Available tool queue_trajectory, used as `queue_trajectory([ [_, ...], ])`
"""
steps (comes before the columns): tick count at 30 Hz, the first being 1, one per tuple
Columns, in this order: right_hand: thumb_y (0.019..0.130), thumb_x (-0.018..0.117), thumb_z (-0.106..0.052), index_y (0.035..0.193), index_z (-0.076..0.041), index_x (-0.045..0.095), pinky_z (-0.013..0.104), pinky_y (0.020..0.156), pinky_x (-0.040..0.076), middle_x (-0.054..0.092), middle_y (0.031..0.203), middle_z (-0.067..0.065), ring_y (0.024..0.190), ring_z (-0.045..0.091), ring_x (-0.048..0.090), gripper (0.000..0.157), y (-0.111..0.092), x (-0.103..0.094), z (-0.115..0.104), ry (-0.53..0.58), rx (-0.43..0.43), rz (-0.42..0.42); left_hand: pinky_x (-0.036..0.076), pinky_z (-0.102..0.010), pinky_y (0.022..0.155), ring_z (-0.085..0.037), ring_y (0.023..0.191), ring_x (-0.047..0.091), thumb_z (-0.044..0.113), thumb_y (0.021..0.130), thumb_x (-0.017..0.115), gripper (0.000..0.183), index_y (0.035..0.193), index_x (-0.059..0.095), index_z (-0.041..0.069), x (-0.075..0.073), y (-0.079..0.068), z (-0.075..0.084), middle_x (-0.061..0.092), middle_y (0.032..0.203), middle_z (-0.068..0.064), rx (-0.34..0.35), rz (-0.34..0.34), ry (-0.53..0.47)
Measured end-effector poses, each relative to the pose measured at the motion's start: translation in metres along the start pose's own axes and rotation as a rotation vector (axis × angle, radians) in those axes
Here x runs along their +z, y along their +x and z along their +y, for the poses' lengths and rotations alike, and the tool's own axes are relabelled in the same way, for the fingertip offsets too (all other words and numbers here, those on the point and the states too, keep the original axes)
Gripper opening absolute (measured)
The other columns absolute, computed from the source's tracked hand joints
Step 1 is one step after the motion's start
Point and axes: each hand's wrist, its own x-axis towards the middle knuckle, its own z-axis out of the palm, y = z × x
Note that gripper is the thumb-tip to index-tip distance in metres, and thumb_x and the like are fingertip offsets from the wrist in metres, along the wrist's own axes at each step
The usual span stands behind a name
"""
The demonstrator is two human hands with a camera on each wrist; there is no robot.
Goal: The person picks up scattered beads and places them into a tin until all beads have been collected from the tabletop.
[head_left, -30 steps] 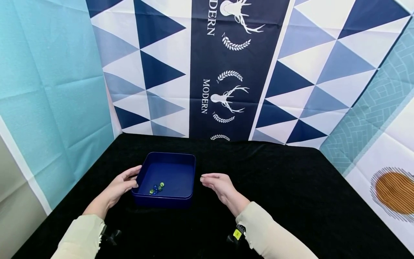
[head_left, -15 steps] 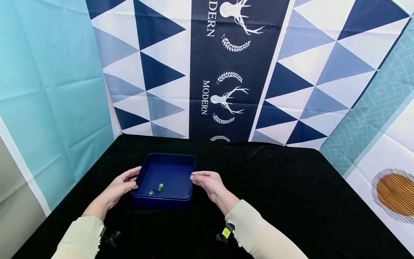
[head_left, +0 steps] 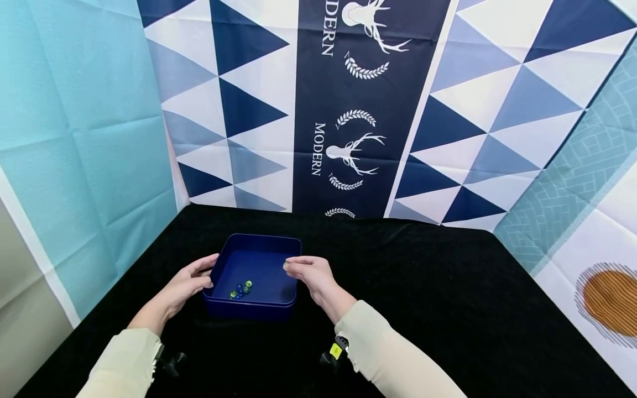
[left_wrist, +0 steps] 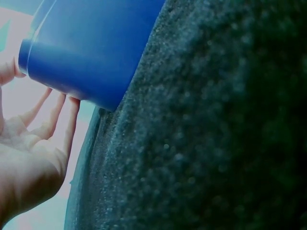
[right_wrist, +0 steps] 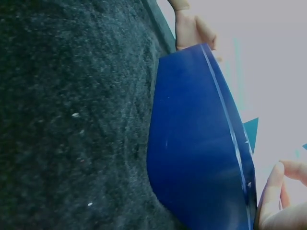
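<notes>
In the head view, a dark blue square box point(head_left: 256, 268), without a lid, stands on the black cloth. Several green and blue glass marbles point(head_left: 240, 290) lie together near its front left corner. My left hand point(head_left: 181, 284) rests against the box's left side, with the thumb at the rim; in the left wrist view its fingers point(left_wrist: 57, 115) reach fairly straight to the outer wall. My right hand point(head_left: 313, 276) is over the right rim, thumb and forefinger pinching a small marble point(head_left: 286, 266), mostly hidden by the fingertips.
A black cloth point(head_left: 398, 287) covers the table. Behind it hangs a patterned curtain point(head_left: 348, 110) with triangles and deer heads, and a turquoise cloth point(head_left: 94, 127) hangs on the left. Both wrists carry dark straps with small cameras.
My right hand has moved left from beside the box to over its right rim, still pinching. The left hand, box and marbles in it stay in place.
</notes>
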Motion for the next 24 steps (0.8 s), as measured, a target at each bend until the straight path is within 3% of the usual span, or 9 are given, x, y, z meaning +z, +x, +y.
queue_trajectory([
  [15, 0.077, 0.070, 0.002, 0.102, 0.011, 0.065, 0.033, 0.081, 0.049, 0.068, 0.087, 0.009, 0.076, 0.016, 0.066, 0.027, 0.009, 0.019, -0.007, 0.009, 0.016, 0.015, 0.038, -0.033, 0.089, -0.034, 0.124, 0.033, 0.000, 0.080, 0.052, 0.072, 0.147, 0.023, 0.003, 0.000, -0.001, 0.003, 0.023, 0.146, -0.024, -0.005, -0.005, 0.000],
  [24, 0.077, 0.071, 0.000, 0.103, 0.008, 0.066, 0.034, 0.083, 0.048, 0.067, 0.095, 0.009, 0.077, 0.014, 0.065, 0.027, 0.010, 0.028, -0.010, 0.020, 0.051, 0.022, 0.038, -0.028, 0.086, -0.034, 0.125, 0.030, -0.002, 0.079, 0.051, 0.073, 0.146, 0.023, 0.001, 0.001, -0.002, 0.004, 0.024, 0.145, -0.025, 0.003, -0.003, -0.001],
])
